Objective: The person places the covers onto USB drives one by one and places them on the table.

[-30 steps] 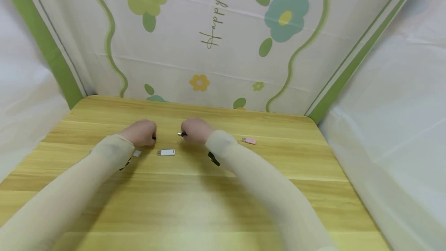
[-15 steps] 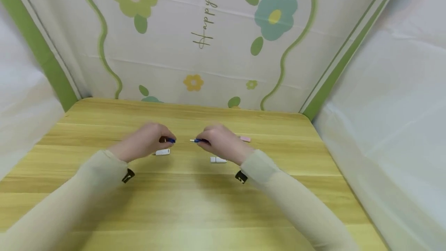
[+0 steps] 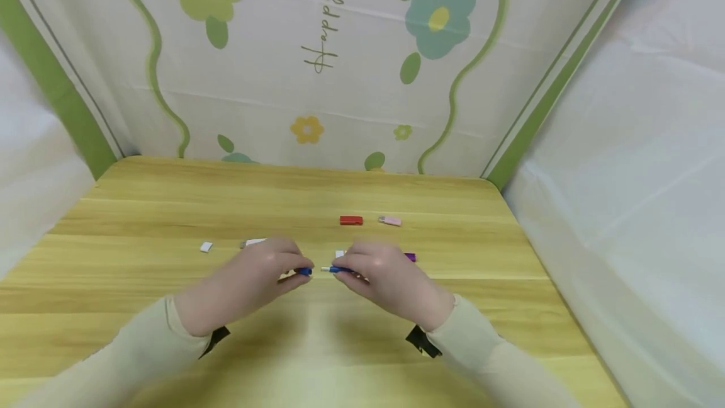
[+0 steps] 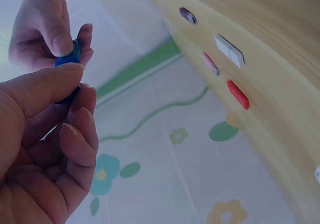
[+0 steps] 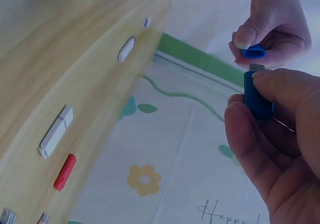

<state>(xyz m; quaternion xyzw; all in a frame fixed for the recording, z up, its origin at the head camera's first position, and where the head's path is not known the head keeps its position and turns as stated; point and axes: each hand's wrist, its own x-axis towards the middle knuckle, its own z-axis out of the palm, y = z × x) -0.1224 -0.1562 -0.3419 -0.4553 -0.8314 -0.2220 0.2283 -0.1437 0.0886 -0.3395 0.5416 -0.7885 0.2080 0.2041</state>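
Between thumb and fingers my left hand pinches a small blue cap, its hollow end towards the other hand. My right hand grips a blue USB flash drive, whose bare metal plug points at the cap. In the head view a narrow gap separates plug and cap, and both hands are above the table. A white flash drive lies beyond the left hand, partly covered by it. Another white flash drive, capped, is mostly hidden behind the right hand in the head view.
On the wooden table lie a red flash drive, a pink one with its plug bare, and a purple one half behind the right hand. A loose white cap is at the left. A flowered curtain closes the back.
Both hands have come nearer to the person with the blue cap and flash drive, and closer to each other. The red and purple flash drives and the loose white cap now show.
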